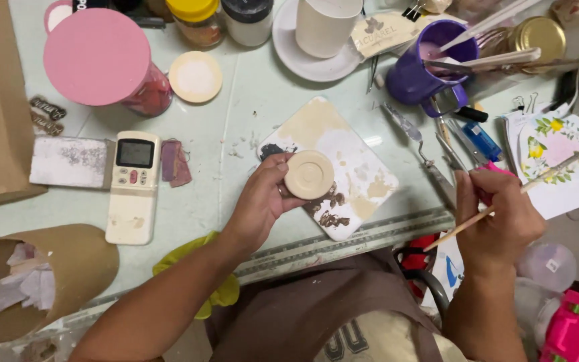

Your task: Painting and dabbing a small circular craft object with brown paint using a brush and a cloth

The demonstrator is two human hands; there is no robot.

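Holding a small round beige disc [309, 175] pinched in the fingertips of the left hand [263, 201], right over the paint-smeared square tile [363, 175] near the front edge of the tabletop [236, 121]. The right hand [497, 218] is curled shut around a thin wooden brush [524, 191], off by the tabletop's right edge. A white remote [133, 186] lies toward the left, a purple mug [423, 70] near the back edge.

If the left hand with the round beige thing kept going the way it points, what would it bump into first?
Probably the paint-smeared square tile: the left hand holds the round beige disc right over it, pointing up and right. How high above is unclear.
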